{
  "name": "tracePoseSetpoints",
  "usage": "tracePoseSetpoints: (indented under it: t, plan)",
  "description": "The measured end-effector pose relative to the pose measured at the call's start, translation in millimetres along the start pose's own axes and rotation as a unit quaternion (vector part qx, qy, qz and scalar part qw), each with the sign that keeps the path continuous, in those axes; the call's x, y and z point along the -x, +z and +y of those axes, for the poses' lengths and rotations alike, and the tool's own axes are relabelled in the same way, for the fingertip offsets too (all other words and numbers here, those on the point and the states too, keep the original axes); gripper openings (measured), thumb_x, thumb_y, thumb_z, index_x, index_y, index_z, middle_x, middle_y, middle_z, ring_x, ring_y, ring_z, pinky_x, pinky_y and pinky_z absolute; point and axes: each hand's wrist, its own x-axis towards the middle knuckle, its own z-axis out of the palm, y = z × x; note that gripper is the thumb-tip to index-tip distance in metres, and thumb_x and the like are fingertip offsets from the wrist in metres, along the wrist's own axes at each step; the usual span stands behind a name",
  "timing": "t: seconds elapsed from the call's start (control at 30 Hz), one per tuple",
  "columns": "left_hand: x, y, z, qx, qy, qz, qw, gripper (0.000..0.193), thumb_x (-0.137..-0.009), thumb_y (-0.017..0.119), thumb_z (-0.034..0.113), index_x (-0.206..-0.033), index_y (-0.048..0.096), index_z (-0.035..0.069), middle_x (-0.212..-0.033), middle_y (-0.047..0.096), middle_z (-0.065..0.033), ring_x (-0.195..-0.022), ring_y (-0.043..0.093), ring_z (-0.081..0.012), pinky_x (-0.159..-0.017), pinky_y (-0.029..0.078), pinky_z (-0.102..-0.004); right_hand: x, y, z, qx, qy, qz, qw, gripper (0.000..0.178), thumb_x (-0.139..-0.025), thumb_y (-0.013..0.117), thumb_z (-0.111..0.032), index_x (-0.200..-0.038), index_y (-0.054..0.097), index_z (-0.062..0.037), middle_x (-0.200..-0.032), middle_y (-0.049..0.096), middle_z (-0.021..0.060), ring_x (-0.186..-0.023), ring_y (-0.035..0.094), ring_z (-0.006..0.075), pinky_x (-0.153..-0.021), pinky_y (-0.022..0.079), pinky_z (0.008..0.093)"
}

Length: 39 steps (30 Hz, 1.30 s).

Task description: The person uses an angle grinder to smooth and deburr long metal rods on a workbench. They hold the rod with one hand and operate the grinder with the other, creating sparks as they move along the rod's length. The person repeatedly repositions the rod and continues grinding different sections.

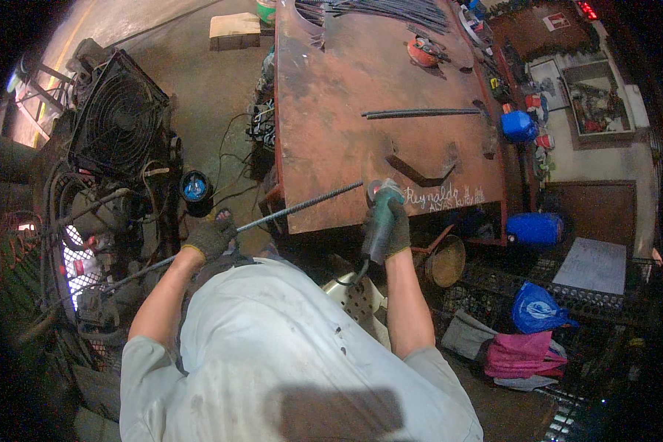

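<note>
My left hand (212, 234), in a dark knit glove, is closed around a long ribbed steel bar (295, 208). The bar runs from the lower left up to the right, and its far end lies over the near part of the rust-brown metal table (331, 147). In my right hand (398, 221), also gloved, is a green and black angle grinder (379, 225), gripped by its body. The grinder's head sits just right of the bar's end; whether its disc touches the bar I cannot tell. A cord hangs from the grinder's lower end.
Two short bars (420, 113) and a bent dark metal piece (423, 171) lie on the table. Behind them are an orange tool (422, 53) and a bundle of rods (390, 11). A large caged fan (118, 114) stands left, near a black bucket (196, 190). Cables cross the floor.
</note>
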Motion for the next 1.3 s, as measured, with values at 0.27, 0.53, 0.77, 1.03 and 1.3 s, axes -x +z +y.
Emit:
tracePoseSetpoints:
  t: [0.27,0.53,0.77,1.03,1.3]
  plan:
    - [3.4,-1.1,-8.3,-0.081,0.146,0.006,0.986,0.053,-0.1,0.05,0.033,-0.144,0.057,0.004,-0.156,0.048,-0.0245,-0.144,0.048,-0.0393,-0.116,0.042,-0.0461,-8.9,5.8,4.3,0.007,-0.008,-0.035,0.999,0.061,-0.087,0.074,-0.051,-0.126,0.059,-0.0067,-0.086,0.068,0.0129,-0.069,0.066,0.0279,-0.061,0.058,0.0394]
    - [10.5,-7.0,9.6,-0.113,0.086,0.008,0.99,0.056,-0.096,0.052,0.027,-0.141,0.054,-0.006,-0.149,0.053,-0.0301,-0.135,0.056,-0.0438,-0.11,0.048,-0.0482,-8.2,23.9,4.9,0.027,-0.042,-0.065,0.997,0.062,-0.085,0.076,-0.05,-0.132,0.059,-0.0131,-0.088,0.068,0.0121,-0.072,0.067,0.0272,-0.063,0.059,0.039]
    - [8.0,0.6,7.6,-0.089,0.087,0.07,0.99,0.054,-0.097,0.051,0.033,-0.135,0.059,-0.003,-0.134,0.064,-0.0283,-0.113,0.067,-0.0449,-0.096,0.053,-0.0516,-9.6,19.3,1.7,0.024,-0.008,-0.072,0.997,0.057,-0.085,0.077,-0.05,-0.126,0.06,-0.0136,-0.086,0.068,0.0115,-0.071,0.068,0.0271,-0.063,0.06,0.0388]
    - [13.2,-0.9,18.3,-0.071,0.003,0.112,0.991,0.053,-0.097,0.052,0.044,-0.125,0.066,0.001,-0.118,0.07,-0.0276,-0.103,0.068,-0.0447,-0.088,0.054,-0.0511,-4.7,31.9,0.7,0.045,-0.029,-0.038,0.998,0.052,-0.084,0.077,-0.05,-0.116,0.063,-0.0111,-0.082,0.066,0.0102,-0.067,0.066,0.0265,-0.061,0.059,0.0381]
    - [1.3,16.3,-12.3,-0.019,0.06,0.126,0.99,0.057,-0.097,0.052,0.047,-0.129,0.065,0.001,-0.132,0.065,-0.0264,-0.117,0.064,-0.042,-0.097,0.051,-0.0482,-20.3,10.2,-4.6,0.051,0.013,-0.04,0.998,0.056,-0.086,0.073,-0.053,-0.122,0.061,-0.0113,-0.081,0.066,0.0112,-0.066,0.066,0.0277,-0.058,0.057,0.04]
